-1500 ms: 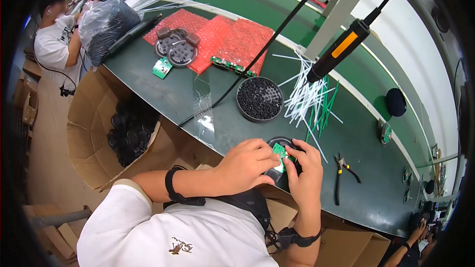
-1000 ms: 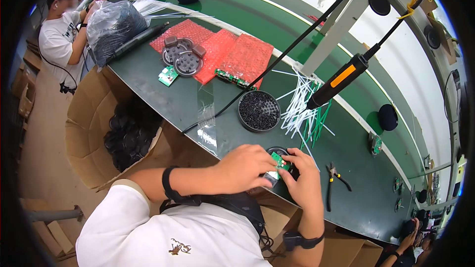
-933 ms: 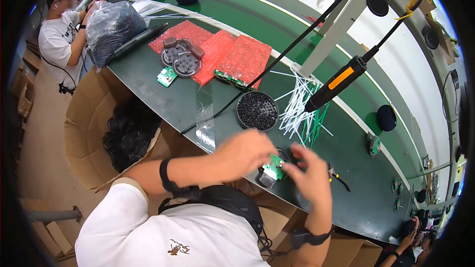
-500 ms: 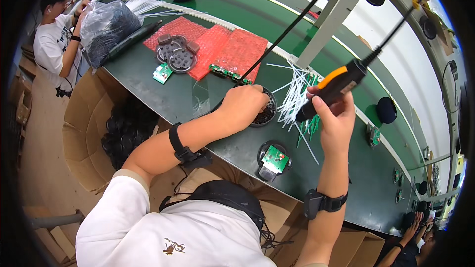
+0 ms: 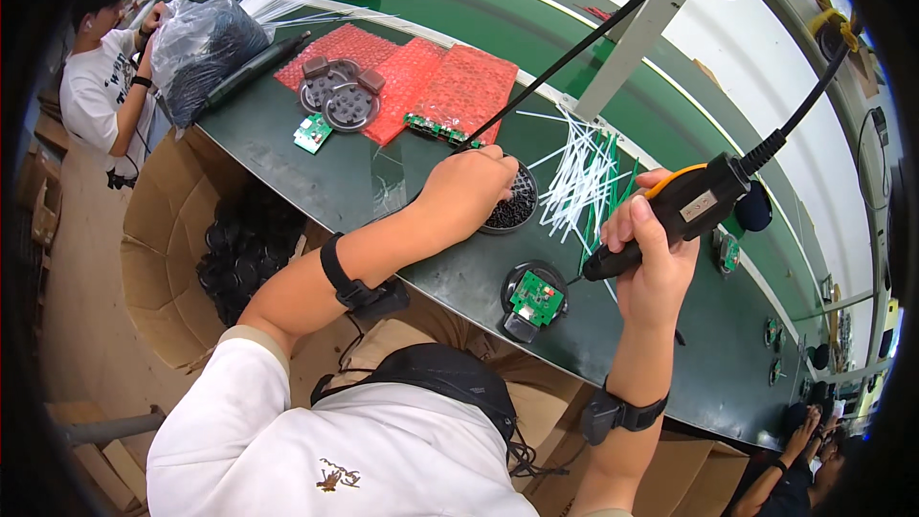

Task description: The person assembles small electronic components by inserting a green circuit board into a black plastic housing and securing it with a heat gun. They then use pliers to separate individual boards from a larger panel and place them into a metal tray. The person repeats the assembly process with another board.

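Note:
My right hand (image 5: 656, 258) grips a black electric screwdriver (image 5: 706, 199) with an orange lever, and its tip slants down to the left. That tip is close to a green circuit board (image 5: 536, 300), which lies on a round black housing (image 5: 518, 277) near the table's front edge. My left hand (image 5: 465, 193) reaches to a round dish (image 5: 504, 230) of small black screws (image 5: 520, 203). Its fingers are pinched together at the dish's left side; whatever is between them is hidden.
White and green cable ties (image 5: 579, 177) lie beyond the dish. Further left are red bubble-wrap (image 5: 469, 86), round black housings (image 5: 350, 108) and another circuit board (image 5: 312, 133). A cardboard box (image 5: 158, 258) of black parts stands below the table. A co-worker (image 5: 100, 86) handles a plastic bag (image 5: 206, 53).
My right hand has brought the screwdriver down and turned it, so its tip is now beside the circuit board. The left hand has shifted slightly but stays at the dish.

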Action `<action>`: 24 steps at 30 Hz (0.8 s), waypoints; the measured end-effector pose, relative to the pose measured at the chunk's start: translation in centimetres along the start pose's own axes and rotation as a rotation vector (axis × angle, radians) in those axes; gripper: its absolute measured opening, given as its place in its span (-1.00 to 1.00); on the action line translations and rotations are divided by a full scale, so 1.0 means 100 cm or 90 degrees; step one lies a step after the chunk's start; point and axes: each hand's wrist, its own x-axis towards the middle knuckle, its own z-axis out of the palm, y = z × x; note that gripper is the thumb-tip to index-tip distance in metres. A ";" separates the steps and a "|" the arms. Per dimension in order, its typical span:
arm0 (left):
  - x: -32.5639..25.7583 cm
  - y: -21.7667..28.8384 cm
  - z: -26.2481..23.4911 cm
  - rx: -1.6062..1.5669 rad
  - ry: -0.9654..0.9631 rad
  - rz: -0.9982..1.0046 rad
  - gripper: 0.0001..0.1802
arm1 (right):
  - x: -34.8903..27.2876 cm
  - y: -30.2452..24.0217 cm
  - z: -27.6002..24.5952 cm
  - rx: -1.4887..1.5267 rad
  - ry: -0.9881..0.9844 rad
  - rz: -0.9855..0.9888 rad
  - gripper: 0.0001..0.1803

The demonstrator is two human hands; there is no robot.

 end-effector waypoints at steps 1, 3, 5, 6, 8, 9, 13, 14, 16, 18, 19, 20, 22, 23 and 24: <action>0.000 0.002 -0.003 -0.025 0.009 -0.008 -0.85 | -0.001 0.000 0.001 -0.004 0.006 -0.004 -0.65; -0.003 0.008 -0.011 -0.129 -0.015 -0.039 -0.86 | -0.003 -0.001 0.003 -0.013 0.019 -0.011 -0.65; -0.009 0.016 -0.019 -0.258 -0.060 -0.080 -0.88 | -0.007 -0.003 0.008 -0.013 0.043 -0.017 -0.65; -0.017 0.021 -0.022 -0.332 -0.091 -0.107 -0.88 | -0.009 -0.003 0.010 -0.012 0.053 -0.020 -0.65; -0.032 0.028 -0.019 -0.436 -0.130 -0.120 -0.88 | -0.011 -0.004 0.014 0.006 0.047 -0.020 -0.66; -0.039 0.032 -0.015 -0.465 -0.136 -0.105 -0.88 | -0.012 -0.004 0.015 0.015 0.044 -0.020 -0.66; -0.058 0.043 -0.002 -0.521 -0.161 -0.113 -0.86 | -0.016 -0.003 0.020 0.050 0.041 -0.027 -0.65; -0.060 0.044 0.001 -0.524 -0.158 -0.113 -0.86 | -0.017 -0.003 0.021 0.058 0.048 -0.028 -0.66; -0.064 0.043 0.007 -0.550 -0.144 -0.120 -0.83 | -0.018 -0.002 0.025 0.078 0.066 -0.036 -0.67; -0.066 0.043 0.011 -0.553 -0.134 -0.115 -0.80 | -0.019 -0.002 0.030 0.101 0.089 -0.049 -0.69; -0.066 0.044 0.011 -0.559 -0.136 -0.126 -0.78 | -0.020 -0.001 0.032 0.108 0.069 -0.066 -0.72; -0.066 0.045 0.011 -0.565 -0.138 -0.137 -0.77 | -0.021 0.000 0.034 0.104 0.073 -0.068 -0.71; -0.066 0.046 0.011 -0.578 -0.143 -0.148 -0.75 | -0.021 0.001 0.038 0.097 0.082 -0.075 -0.70; -0.065 0.046 0.011 -0.585 -0.145 -0.151 -0.74 | -0.021 0.001 0.039 0.101 0.079 -0.079 -0.70; -0.065 0.046 0.011 -0.593 -0.148 -0.152 -0.73 | -0.020 0.002 0.040 0.105 0.076 -0.082 -0.70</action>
